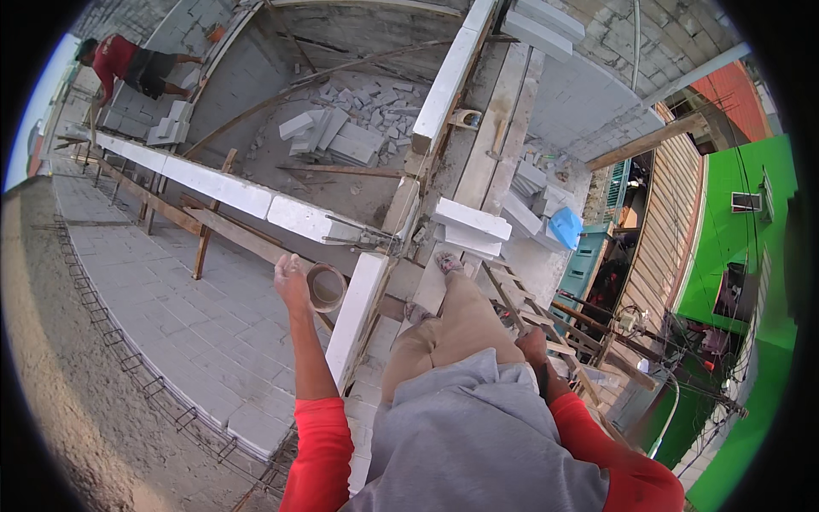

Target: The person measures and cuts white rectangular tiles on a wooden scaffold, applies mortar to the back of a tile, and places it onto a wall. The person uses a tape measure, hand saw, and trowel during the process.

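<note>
In the head view, the dusty left hand (293, 280), fingers curled, is at the left side of the round grey-brown bucket (328, 308); whether it grips it, I cannot tell. The bucket appears beside the left edge of the long white rectangular block (355, 320), near its far end. The right hand's (532, 346) grip is unclear.
</note>
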`<state>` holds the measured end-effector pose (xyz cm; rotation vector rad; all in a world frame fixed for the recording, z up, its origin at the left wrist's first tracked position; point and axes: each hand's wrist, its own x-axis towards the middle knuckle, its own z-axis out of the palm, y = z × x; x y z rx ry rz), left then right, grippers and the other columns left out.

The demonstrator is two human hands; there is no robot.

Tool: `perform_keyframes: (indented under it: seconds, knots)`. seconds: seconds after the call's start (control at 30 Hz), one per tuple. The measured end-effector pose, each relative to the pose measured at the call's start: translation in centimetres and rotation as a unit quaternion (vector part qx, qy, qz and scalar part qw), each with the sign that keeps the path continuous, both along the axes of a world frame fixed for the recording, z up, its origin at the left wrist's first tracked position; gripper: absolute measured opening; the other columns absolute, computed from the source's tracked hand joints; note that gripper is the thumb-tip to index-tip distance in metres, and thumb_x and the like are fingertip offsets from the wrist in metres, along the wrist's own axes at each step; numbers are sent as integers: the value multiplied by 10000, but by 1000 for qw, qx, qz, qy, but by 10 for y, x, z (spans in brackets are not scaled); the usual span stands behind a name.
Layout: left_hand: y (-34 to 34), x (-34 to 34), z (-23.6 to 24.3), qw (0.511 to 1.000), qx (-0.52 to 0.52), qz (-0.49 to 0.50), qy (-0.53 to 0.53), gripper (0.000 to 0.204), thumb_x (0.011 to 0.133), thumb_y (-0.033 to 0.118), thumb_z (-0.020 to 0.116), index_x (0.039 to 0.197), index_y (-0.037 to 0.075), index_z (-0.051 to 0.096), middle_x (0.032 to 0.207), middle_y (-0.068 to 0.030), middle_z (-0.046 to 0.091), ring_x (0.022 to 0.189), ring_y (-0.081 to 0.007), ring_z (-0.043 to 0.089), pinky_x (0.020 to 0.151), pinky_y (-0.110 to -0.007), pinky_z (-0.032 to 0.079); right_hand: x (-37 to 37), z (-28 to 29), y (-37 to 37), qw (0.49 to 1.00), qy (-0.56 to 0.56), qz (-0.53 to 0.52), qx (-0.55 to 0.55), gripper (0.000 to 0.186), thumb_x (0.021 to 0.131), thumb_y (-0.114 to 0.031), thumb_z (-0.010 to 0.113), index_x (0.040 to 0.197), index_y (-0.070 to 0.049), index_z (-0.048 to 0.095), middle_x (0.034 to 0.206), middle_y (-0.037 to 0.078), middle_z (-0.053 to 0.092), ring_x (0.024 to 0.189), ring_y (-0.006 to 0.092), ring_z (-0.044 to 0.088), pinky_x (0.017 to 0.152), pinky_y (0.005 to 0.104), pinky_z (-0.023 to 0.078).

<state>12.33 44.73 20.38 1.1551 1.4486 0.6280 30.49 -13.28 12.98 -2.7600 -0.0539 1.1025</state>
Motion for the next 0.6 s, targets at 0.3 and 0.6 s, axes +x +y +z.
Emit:
perform_keyframes:
  seconds: [0.3, 0.6]
  knots:
    - [61, 66, -49, 990, -29, 45, 127, 955, 1001, 486, 735, 1583, -153, 326, 1568, -291, 506, 1391, -388, 562, 1148, -450, 469, 26, -41, -85, 1000, -21, 9, -18, 350, 912, -225, 656, 726, 61, 730, 691, 246, 726, 730, 390, 773, 735, 477, 623]
    - [33, 91, -53, 997, -53, 47, -18, 728, 1071, 360, 688, 1539, -112, 390, 1413, -237, 592, 1214, -327, 637, 999, -461, 559, 128, -26, -81, 969, 74, -216, 92, 251, 978, -125, 611, 809, 15, 732, 709, 140, 733, 560, 217, 720, 471, 344, 592]
